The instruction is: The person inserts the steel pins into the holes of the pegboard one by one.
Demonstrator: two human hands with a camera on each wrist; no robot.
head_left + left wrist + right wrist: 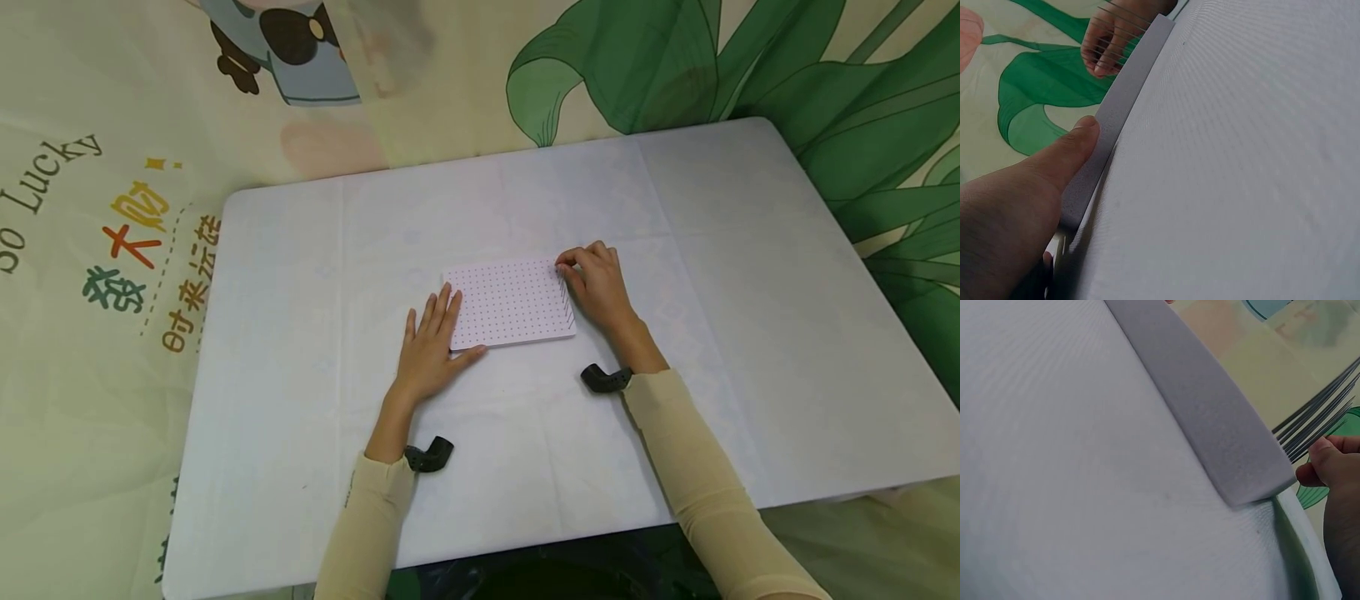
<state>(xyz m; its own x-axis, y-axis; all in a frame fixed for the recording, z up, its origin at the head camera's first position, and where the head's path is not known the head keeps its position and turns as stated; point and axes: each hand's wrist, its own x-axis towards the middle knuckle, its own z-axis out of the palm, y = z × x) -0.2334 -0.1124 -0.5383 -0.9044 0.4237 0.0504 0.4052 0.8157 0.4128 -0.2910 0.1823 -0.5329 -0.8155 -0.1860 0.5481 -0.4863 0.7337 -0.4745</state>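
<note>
A flat, pale lilac foam-like board [510, 304] with rows of small dark holes lies on the table. Thin dark metal rods [1319, 415] stand in a row along its right edge, leaning somewhat. My left hand [429, 354] rests against the board's left side with fingers extended, and its thumb [1079, 140] touches the near edge. At the far right corner, my right hand [600, 287] holds thumb and index finger together and pinches a thin rod at the end of the row. The rod's tip is too small to make out in the head view.
A white cloth covers the table [285, 400]. Black curved wrist mounts [606, 379] sit at both sleeves. Behind the table hangs a printed backdrop [450, 92] with green leaves and lettering. The table's near edge runs below the forearms.
</note>
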